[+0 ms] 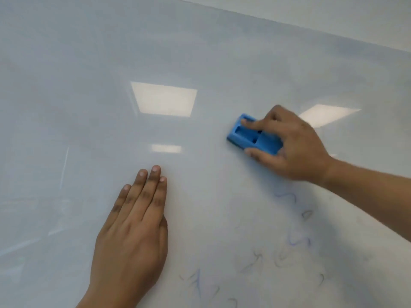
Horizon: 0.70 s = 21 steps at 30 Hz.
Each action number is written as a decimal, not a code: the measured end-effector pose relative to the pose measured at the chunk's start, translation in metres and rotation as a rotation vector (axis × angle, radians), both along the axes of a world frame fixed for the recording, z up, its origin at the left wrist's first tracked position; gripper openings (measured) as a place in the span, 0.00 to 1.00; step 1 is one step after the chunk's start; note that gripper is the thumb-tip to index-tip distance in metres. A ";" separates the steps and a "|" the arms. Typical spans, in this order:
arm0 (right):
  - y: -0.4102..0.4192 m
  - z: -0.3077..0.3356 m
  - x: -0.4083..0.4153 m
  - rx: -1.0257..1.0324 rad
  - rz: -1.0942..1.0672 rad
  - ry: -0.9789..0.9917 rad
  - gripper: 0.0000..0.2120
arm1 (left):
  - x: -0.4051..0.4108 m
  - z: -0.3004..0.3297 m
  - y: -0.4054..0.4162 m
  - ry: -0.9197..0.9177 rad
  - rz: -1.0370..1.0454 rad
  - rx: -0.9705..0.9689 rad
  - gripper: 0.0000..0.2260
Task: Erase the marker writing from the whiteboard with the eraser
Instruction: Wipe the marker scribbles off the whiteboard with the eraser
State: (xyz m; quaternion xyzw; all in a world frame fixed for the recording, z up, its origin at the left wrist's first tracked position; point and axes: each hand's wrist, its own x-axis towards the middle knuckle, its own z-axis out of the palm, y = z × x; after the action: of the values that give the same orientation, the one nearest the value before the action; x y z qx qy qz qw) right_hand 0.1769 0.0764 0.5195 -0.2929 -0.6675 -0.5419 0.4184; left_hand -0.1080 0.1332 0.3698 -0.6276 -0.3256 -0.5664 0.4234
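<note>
R hand (291, 145) grips blue eraser (251, 135), flat on board (89, 63), far right. L hand (133, 230) flat, fingers together, near left. Faint marks (291, 238) near right.

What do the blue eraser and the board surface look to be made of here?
The eraser, gripped by the right hand, looks like matte moulded foam or soft plastic, with square recesses and no shine. The whiteboard looks like a smooth, glossy coated panel, since it mirrors the ceiling lights sharply. Its core cannot be told.
</note>
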 end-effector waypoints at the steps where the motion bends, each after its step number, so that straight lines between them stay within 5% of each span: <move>1: 0.002 0.017 0.006 0.027 0.033 0.164 0.23 | 0.000 -0.001 0.001 0.004 0.004 -0.002 0.25; 3: 0.005 0.029 0.008 0.018 0.084 0.388 0.24 | 0.000 -0.002 0.001 -0.004 0.001 -0.007 0.25; 5: 0.007 0.000 -0.005 -0.008 0.114 0.381 0.23 | 0.001 -0.005 0.001 -0.011 0.003 -0.010 0.25; 12: -0.001 -0.263 -0.069 -0.309 0.102 -0.349 0.16 | 0.001 -0.006 -0.003 -0.022 0.001 -0.058 0.25; 15: -0.007 -0.269 -0.069 -0.313 0.003 -0.529 0.13 | 0.001 -0.005 -0.004 -0.016 -0.009 -0.084 0.25; 21: 0.005 -0.166 -0.080 -0.153 0.058 0.132 0.22 | 0.000 -0.006 -0.001 -0.021 -0.011 -0.082 0.26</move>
State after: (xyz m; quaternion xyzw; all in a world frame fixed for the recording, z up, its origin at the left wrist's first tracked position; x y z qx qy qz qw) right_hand 0.0967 0.0813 0.3539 -0.3398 -0.6858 -0.4567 0.4534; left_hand -0.1083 0.1319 0.3636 -0.6403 -0.3495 -0.5615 0.3908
